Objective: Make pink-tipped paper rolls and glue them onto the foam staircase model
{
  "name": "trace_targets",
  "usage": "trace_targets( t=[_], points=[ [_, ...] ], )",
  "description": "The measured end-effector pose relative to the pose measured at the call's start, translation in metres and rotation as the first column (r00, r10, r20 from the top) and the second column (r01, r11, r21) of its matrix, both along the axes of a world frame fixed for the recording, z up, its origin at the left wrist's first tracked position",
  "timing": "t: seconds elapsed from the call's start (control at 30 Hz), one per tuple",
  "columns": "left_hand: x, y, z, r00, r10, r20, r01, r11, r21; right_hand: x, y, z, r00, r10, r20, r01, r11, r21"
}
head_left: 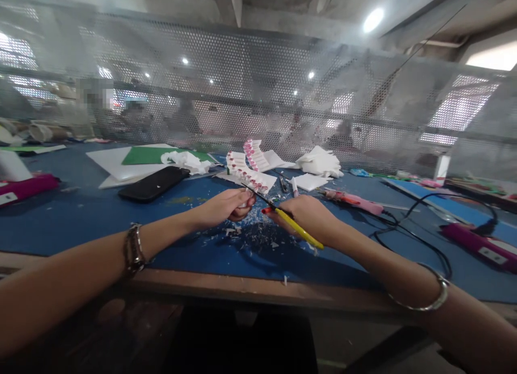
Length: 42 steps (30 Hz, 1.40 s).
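Blue tabletop; scissors inside right grip.

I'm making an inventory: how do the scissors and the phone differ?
The scissors show bright yellow on the handle; the phone looks black. The scissors are held in the right hand, while the phone lies on the blue table. Both are longer than wide.

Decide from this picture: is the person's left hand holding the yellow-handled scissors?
No, the right hand grips the yellow-handled scissors, while the left hand is close to their blades.
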<state>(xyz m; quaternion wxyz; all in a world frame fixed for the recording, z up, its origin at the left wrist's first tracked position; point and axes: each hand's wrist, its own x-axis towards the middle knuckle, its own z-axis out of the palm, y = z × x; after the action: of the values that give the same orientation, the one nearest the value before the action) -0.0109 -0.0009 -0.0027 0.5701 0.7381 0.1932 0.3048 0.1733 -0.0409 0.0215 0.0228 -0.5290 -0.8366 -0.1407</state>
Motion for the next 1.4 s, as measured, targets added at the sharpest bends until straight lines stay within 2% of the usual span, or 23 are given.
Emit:
trace_targets(
  t=[0.1, 0.27, 0.43, 0.6, 0.9, 1.1, 1.3, 1.4],
  points=[
    [0.0, -0.001, 0.0, 1.0, 0.013, -0.019, -0.012, 1.0, 0.019, -0.001, 0.0, -0.001, 1.0, 0.006, -0.017, -0.007, 1.0, -0.016],
    [0.001, -0.007, 0.001, 0.989, 0.054, -0.135, -0.048, 0.998, 0.045, -0.004, -0.002, -0.002, 0.992, 0.07, -0.104, -0.076, 0.996, -0.054],
    [0.003, -0.007, -0.001, 0.983, 0.073, -0.171, -0.074, 0.997, 0.0, -0.008, 0.0, -0.003, 0.998, -0.047, -0.052, 0.046, 0.999, -0.021],
    [0.003, -0.005, -0.003, 0.982, 0.066, -0.176, -0.066, 0.998, 0.008, -0.013, -0.002, -0.003, 0.996, -0.092, -0.023, 0.091, 0.996, -0.022],
    [0.003, -0.005, -0.003, 0.966, 0.107, -0.236, -0.102, 0.994, 0.035, -0.015, 0.0, 0.0, 0.993, -0.112, 0.039, 0.115, 0.991, -0.064],
    [0.004, -0.004, -0.003, 0.94, 0.161, -0.3, -0.131, 0.985, 0.116, -0.013, 0.0, -0.001, 0.99, -0.127, 0.055, 0.132, 0.988, -0.087],
    [0.004, -0.005, -0.002, 0.932, 0.162, -0.323, -0.135, 0.985, 0.103, -0.013, 0.001, -0.002, 0.991, -0.123, 0.05, 0.127, 0.987, -0.097],
    [0.005, -0.007, -0.001, 0.924, 0.18, -0.337, -0.13, 0.978, 0.165, -0.013, 0.002, -0.004, 0.994, -0.096, 0.043, 0.1, 0.99, -0.097]
  ],
)
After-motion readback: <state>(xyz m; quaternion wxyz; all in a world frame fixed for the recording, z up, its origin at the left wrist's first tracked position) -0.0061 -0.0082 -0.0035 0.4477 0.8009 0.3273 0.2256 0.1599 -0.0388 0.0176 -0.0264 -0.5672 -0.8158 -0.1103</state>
